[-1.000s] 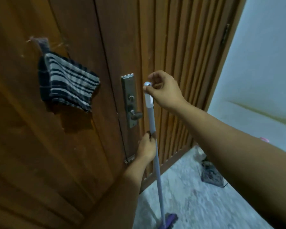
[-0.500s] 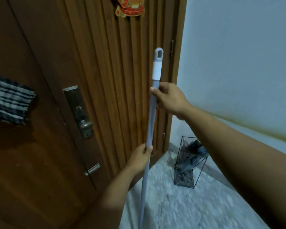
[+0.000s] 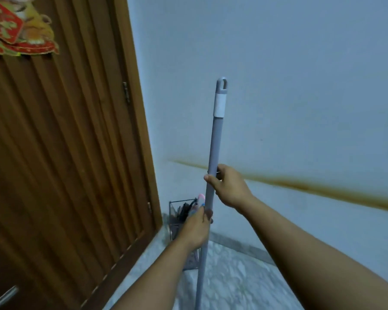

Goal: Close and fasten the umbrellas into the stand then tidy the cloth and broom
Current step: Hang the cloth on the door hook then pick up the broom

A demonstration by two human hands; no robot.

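Both hands gripping broom (image 3: 213, 148) handle upright, right hand (image 3: 229, 186) above left hand (image 3: 197, 227), now swinging away from door (image 3: 65, 153) toward corner wall, just near of umbrella stand (image 3: 177, 220) — looks like parking the broom there.

No readable text, red door ornament (image 3: 16, 30) (gold marks too blurred)

Grey broom handle (image 3: 213, 148) with a white band near its top; behind it a pale blue wall (image 3: 278, 63) streaked brown; left, a brown ribbed door (image 3: 65, 153) bearing a red-gold ornament (image 3: 16, 30).
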